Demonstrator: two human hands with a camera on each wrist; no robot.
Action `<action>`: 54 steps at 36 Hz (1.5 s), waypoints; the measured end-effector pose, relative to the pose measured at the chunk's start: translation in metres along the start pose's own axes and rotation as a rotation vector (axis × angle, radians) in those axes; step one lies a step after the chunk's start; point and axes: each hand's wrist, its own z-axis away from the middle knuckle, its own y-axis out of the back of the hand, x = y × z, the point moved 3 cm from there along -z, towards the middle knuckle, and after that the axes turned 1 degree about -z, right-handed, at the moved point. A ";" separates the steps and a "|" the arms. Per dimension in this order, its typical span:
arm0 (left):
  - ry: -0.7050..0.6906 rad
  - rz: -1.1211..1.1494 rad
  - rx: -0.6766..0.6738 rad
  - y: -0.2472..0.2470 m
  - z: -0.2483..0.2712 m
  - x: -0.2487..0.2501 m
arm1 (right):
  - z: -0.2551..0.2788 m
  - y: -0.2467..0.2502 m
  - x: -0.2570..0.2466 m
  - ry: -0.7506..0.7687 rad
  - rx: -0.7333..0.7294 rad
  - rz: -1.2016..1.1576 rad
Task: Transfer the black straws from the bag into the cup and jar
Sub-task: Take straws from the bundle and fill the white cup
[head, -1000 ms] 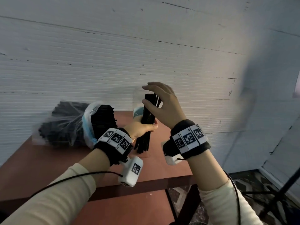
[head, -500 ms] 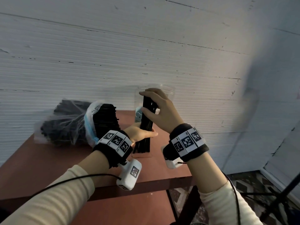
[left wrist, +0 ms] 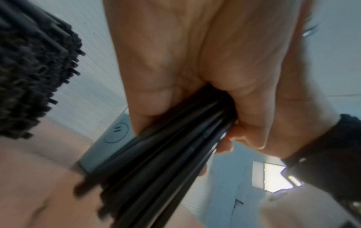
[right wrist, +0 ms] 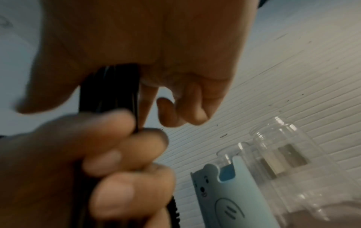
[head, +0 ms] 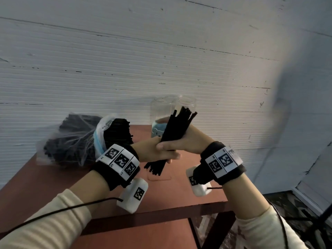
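Honestly, both grips are clamped on the straw bundle (head: 175, 130), left hand (head: 154, 151) low, right hand (head: 181, 142) above; it tilts up-right toward the jar (head: 186, 103) and cup (head: 159, 130) just behind.

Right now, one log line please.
left hand: grips straw bundle | right hand: grips same bundle | bundle: tilted, above table | jar: empty

We see a reddish-brown bench (head: 53, 177) set against a white ribbed wall (head: 161, 60) marked with small dark scuffs. Under its front edge runs a dark frame (head: 152, 217), with a leg (head: 222, 229) going down to a patterned floor (head: 291, 209).
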 end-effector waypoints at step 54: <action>0.319 0.139 0.495 0.018 -0.078 -0.076 | -0.080 0.033 0.060 -0.391 0.245 0.073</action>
